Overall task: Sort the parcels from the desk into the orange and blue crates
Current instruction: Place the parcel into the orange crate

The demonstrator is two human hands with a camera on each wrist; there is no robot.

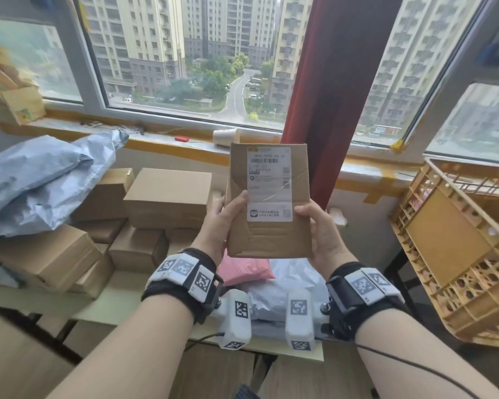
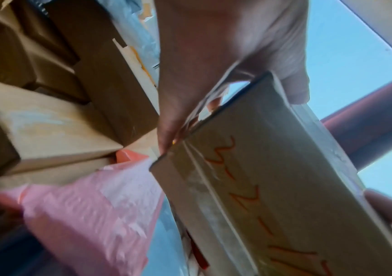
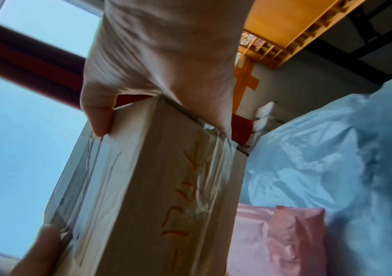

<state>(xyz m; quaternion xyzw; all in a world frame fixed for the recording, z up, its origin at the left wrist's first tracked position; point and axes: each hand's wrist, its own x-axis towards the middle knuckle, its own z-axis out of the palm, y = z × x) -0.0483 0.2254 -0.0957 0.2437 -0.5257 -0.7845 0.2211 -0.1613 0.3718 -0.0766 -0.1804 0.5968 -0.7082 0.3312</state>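
Held parcel: I have a flat cardboard box [image 1: 268, 203] up in front of me, over the table, label side facing the head view; the label is too small for me to read.
Left hand: my left hand [image 1: 224, 223] grips the box's left edge, thumb on the front face, fingers curled behind.
Right hand: my right hand [image 1: 319, 226] grips the right edge the same way, thumb over the front, fingers wrapped round the back.
Underside: both wrist views show orange handwriting on the box's narrow taped side [image 2: 260, 196]; I cannot make it out.
Orange crate: the orange crate [image 1: 473, 298] stands tilted at my right, near the table; I see a brown sheet inside it [image 1: 447, 234] but cannot tell if that is a parcel.
Blue crate: not in any view.
Left on the table: a stack of brown boxes [image 1: 167, 197], a grey-blue bag [image 1: 46, 180] on top of them at left, a pink bag [image 1: 242, 270] and a pale bag [image 1: 294, 280] below my hands.
Progress: I judge the sort is early, with most parcels unsorted; this box is at the label-check step and has yet to go to a crate.
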